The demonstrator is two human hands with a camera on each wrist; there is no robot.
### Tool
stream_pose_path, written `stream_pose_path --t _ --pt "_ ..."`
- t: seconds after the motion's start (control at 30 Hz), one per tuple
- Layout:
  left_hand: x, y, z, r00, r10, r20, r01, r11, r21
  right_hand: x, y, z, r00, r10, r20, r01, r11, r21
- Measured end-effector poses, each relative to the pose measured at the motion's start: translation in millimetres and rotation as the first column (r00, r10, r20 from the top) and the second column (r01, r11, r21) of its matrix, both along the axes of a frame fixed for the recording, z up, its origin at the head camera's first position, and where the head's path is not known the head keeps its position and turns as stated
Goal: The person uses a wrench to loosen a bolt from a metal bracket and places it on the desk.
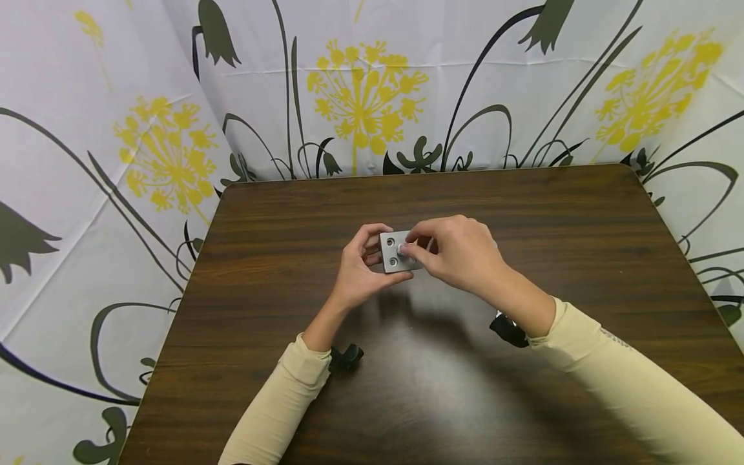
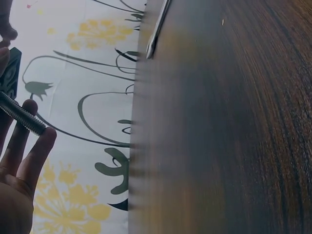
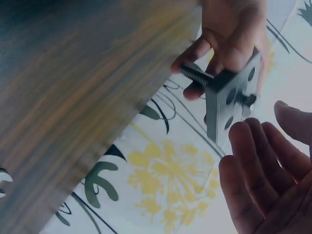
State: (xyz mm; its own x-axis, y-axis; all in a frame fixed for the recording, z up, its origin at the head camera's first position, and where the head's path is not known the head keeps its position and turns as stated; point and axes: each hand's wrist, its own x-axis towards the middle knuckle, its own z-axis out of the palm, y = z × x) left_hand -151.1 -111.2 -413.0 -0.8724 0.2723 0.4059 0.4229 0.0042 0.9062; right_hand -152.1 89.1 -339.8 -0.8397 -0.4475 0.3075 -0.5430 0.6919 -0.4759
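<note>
My left hand (image 1: 363, 265) grips a grey rectangular metal plate (image 1: 386, 263) by its edges, holding it above the table. Round holes sit near the plate's corners. A thick threaded rod (image 3: 195, 75) sticks out of the back, beside the left fingers; the left wrist view also has this rod (image 2: 24, 117). On the front face a small bolt-like piece (image 3: 248, 100) stands out from the middle. My right hand (image 1: 459, 252) is right at this piece, thumb and forefinger around it. In the right wrist view, its thumb and fingertips (image 3: 240, 129) look spread apart, holding nothing.
A brown wood-grain table (image 1: 261, 258) lies below both hands. A shiny metal tool (image 2: 157, 34) rests on it, and an open wrench end (image 3: 4, 181) shows at the right wrist view's edge. A flower-print curtain (image 1: 360, 77) hangs behind the table.
</note>
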Motion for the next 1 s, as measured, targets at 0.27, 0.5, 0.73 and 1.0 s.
stream_pose_path --t 0.27,0.5,0.73,1.0 --pt "-2.1 0.7 -5.8 1.0 -0.013 -0.006 0.013 1.0 0.001 -0.2 -11.7 -4.4 0.998 -0.028 -0.052 0.032 0.996 0.082" --pt "-8.2 0.4 -19.5 1.0 -0.012 -0.011 0.011 1.0 -0.005 -1.5 -12.0 -6.0 0.997 -0.015 -0.079 0.024 0.993 0.115" --pt "0.1 2.8 -2.6 1.0 -0.018 -0.006 0.018 1.0 -0.024 2.3 -7.8 -4.1 0.988 0.061 -0.139 -0.036 0.983 0.179" --pt "1.0 2.9 -1.4 1.0 -0.028 -0.01 0.028 1.0 -0.005 2.9 -9.8 -4.1 0.984 0.029 -0.174 0.004 0.982 0.191"
